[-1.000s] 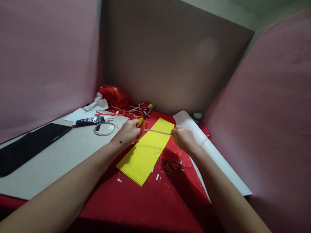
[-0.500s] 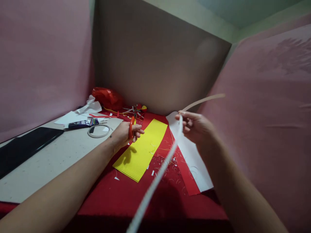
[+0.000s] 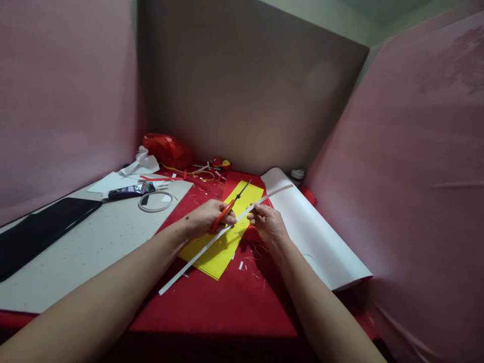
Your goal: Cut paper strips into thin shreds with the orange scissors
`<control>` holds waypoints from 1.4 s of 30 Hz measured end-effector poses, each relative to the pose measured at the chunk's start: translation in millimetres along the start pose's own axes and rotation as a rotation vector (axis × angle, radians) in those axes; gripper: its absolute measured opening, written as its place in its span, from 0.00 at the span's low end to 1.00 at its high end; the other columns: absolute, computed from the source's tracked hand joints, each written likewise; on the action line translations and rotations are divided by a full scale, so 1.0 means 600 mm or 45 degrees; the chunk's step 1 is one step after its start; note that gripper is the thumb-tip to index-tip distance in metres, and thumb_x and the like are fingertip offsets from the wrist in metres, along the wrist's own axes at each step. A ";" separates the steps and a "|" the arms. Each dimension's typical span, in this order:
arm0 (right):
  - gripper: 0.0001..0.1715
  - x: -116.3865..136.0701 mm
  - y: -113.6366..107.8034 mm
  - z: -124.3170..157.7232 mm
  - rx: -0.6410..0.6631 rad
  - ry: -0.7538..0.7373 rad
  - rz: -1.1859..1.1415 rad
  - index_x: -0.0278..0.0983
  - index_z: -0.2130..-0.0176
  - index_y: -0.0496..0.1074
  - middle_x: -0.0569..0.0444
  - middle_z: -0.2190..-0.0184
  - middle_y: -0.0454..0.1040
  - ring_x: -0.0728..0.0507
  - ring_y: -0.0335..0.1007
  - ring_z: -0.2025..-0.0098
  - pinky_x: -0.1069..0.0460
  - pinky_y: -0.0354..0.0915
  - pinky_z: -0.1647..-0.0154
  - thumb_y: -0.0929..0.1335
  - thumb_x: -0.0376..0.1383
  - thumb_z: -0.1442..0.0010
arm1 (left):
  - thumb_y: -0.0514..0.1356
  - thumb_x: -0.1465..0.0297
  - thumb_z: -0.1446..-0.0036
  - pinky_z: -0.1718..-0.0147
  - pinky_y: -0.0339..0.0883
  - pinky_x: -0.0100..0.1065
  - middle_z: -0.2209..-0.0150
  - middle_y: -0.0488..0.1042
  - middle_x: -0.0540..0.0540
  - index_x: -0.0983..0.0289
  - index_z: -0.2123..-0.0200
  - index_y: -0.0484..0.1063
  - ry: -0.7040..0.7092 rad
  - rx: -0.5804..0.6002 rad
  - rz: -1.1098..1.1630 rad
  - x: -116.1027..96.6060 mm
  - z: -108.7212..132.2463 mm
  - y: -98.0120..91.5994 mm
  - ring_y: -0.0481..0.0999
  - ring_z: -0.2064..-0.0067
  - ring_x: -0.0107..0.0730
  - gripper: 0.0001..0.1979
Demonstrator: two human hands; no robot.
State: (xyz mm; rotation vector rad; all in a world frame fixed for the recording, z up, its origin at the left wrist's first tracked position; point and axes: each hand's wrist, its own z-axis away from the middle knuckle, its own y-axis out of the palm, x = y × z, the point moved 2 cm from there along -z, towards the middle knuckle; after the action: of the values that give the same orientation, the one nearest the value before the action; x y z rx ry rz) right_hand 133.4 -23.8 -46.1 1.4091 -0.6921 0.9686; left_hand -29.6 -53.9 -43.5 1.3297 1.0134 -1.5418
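Note:
My left hand (image 3: pixel 209 218) is closed round the orange handles of a pair of scissors (image 3: pixel 224 214), whose dark blades point away toward the back right. My right hand (image 3: pixel 266 222) pinches a long, narrow white strip (image 3: pixel 200 253) near its far end. The strip slants from the upper right down to the lower left, passing close by the fingers of my left hand; whether they touch it I cannot tell. Under both hands lies a yellow corrugated sheet (image 3: pixel 206 267) on the red cloth (image 3: pixel 227 312).
At the left, a pale board (image 3: pixel 75 272) bears a black panel (image 3: pixel 41 232), a glue tube (image 3: pixel 130 190) and a ring (image 3: pixel 155 201). A red plastic bag (image 3: pixel 168 149) sits at the back. A curled white sheet (image 3: pixel 310 232) lies right. Scraps dot the cloth.
My right hand has come down and left with the strip, bringing it near my left hand. My left hand has shifted slightly right, the scissors now tilted right. The white sheet appears wider.

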 end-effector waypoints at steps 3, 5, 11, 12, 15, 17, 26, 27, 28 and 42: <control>0.03 -0.007 -0.009 0.001 -0.004 0.025 -0.007 0.29 0.74 0.70 0.54 0.84 0.71 0.51 0.70 0.83 0.60 0.62 0.85 0.66 0.27 0.50 | 0.63 0.67 0.59 0.86 0.44 0.26 0.88 0.58 0.44 0.65 0.79 0.64 -0.028 -0.011 -0.129 -0.006 0.004 0.006 0.53 0.86 0.18 0.10; 0.03 -0.011 -0.013 0.001 0.017 0.042 -0.030 0.29 0.74 0.70 0.53 0.83 0.72 0.49 0.71 0.82 0.59 0.63 0.85 0.66 0.27 0.50 | 0.63 0.68 0.59 0.86 0.45 0.26 0.87 0.59 0.44 0.65 0.79 0.64 -0.044 -0.034 -0.176 -0.007 0.005 0.010 0.55 0.86 0.19 0.10; 0.05 -0.016 -0.019 0.001 0.002 0.139 -0.116 0.29 0.73 0.69 0.53 0.84 0.71 0.47 0.71 0.83 0.58 0.63 0.86 0.64 0.27 0.49 | 0.62 0.67 0.59 0.85 0.48 0.27 0.85 0.61 0.44 0.64 0.78 0.64 -0.067 -0.073 -0.219 0.008 -0.005 0.012 0.56 0.85 0.20 0.09; 0.05 -0.016 -0.019 0.001 -0.003 0.141 -0.126 0.29 0.73 0.69 0.53 0.84 0.71 0.47 0.71 0.83 0.58 0.63 0.86 0.63 0.27 0.49 | 0.62 0.67 0.59 0.85 0.48 0.27 0.85 0.61 0.45 0.64 0.77 0.64 -0.073 -0.083 -0.230 0.009 -0.006 0.011 0.57 0.85 0.20 0.09; 0.06 -0.017 -0.019 0.000 0.013 0.120 -0.133 0.29 0.74 0.69 0.50 0.82 0.73 0.47 0.72 0.82 0.58 0.65 0.84 0.63 0.27 0.49 | 0.63 0.68 0.61 0.84 0.48 0.28 0.85 0.61 0.45 0.64 0.77 0.64 -0.097 -0.132 -0.278 0.010 -0.007 0.010 0.57 0.84 0.20 0.10; 0.05 -0.018 -0.019 0.000 0.016 0.092 -0.118 0.29 0.73 0.69 0.50 0.81 0.73 0.47 0.72 0.81 0.57 0.66 0.84 0.63 0.28 0.49 | 0.63 0.68 0.61 0.85 0.48 0.28 0.85 0.60 0.45 0.64 0.77 0.63 -0.111 -0.157 -0.315 0.009 -0.006 0.011 0.57 0.85 0.20 0.10; 0.01 -0.018 -0.023 0.002 0.029 0.008 -0.085 0.30 0.74 0.68 0.51 0.81 0.72 0.47 0.72 0.81 0.57 0.68 0.81 0.66 0.26 0.52 | 0.65 0.65 0.61 0.90 0.53 0.28 0.85 0.66 0.49 0.64 0.78 0.62 -0.064 -0.293 -0.101 -0.012 0.003 -0.005 0.64 0.86 0.25 0.14; 0.01 -0.018 -0.023 0.003 0.026 0.013 -0.084 0.30 0.74 0.68 0.51 0.81 0.72 0.47 0.72 0.80 0.56 0.68 0.81 0.66 0.27 0.52 | 0.64 0.65 0.59 0.89 0.56 0.29 0.84 0.67 0.50 0.64 0.78 0.63 -0.028 -0.313 -0.077 -0.017 0.005 -0.011 0.65 0.86 0.26 0.13; 0.02 -0.017 -0.023 0.003 0.021 0.018 -0.084 0.30 0.74 0.68 0.51 0.81 0.72 0.47 0.72 0.80 0.56 0.69 0.80 0.65 0.27 0.52 | 0.63 0.64 0.57 0.89 0.58 0.30 0.84 0.68 0.51 0.64 0.78 0.63 0.002 -0.315 -0.066 -0.022 0.009 -0.017 0.65 0.86 0.26 0.12; 0.04 -0.023 -0.036 -0.013 -0.062 -0.036 -0.171 0.32 0.73 0.65 0.52 0.82 0.72 0.45 0.74 0.79 0.55 0.70 0.79 0.64 0.25 0.50 | 0.55 0.63 0.50 0.73 0.65 0.32 0.75 0.73 0.53 0.64 0.69 0.68 0.242 -0.118 -0.509 -0.061 0.053 0.023 0.73 0.73 0.33 0.10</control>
State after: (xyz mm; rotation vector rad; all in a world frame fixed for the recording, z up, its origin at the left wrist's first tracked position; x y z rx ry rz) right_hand 144.4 -16.1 -69.3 1.4101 -0.6293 0.8228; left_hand -23.4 -85.0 -4.6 1.2788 1.5255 -1.6521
